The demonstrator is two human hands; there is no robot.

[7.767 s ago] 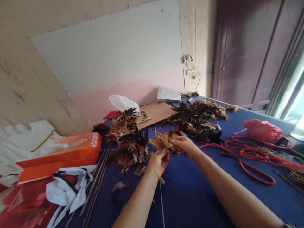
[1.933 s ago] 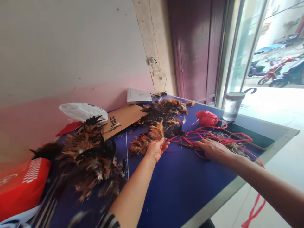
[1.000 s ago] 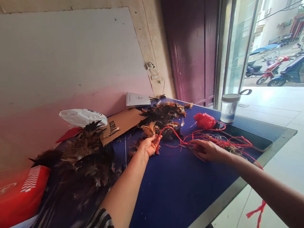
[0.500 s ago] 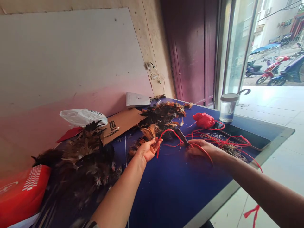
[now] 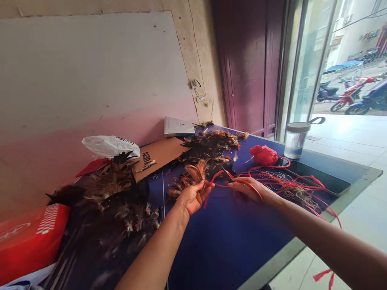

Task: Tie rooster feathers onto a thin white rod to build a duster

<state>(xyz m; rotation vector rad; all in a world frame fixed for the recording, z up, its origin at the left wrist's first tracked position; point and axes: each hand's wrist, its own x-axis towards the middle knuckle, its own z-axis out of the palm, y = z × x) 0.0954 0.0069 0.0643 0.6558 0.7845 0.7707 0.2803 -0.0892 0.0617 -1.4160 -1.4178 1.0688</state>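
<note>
My left hand (image 5: 193, 196) is closed, pinching a red plastic string (image 5: 215, 177) near one end, whose short tail hangs below the fingers. The string arches across to my right hand (image 5: 246, 188). That hand is closed around a dark-bladed tool (image 5: 227, 175) that looks like scissors; its handle is mostly hidden. A red strand curves over the back of the right hand. Just behind my left hand lies a bundle of brown and black feathers (image 5: 193, 174). More feather bundles (image 5: 217, 143) are heaped farther back, and a large pile (image 5: 115, 201) lies at the left.
A red string ball (image 5: 263, 155), tangled strands (image 5: 290, 181), a dark tablet-like slab (image 5: 323, 177) and a lidded clear cup (image 5: 296, 141) are on the right. Cardboard (image 5: 163, 155), a white box (image 5: 179, 127), a plastic bag (image 5: 110, 146) and a red package (image 5: 33, 237) are left and back.
My right hand has moved slightly closer to my left, shortening the red string's arch. The dark blade has tilted lower and now meets the string. The view has shifted slightly.
</note>
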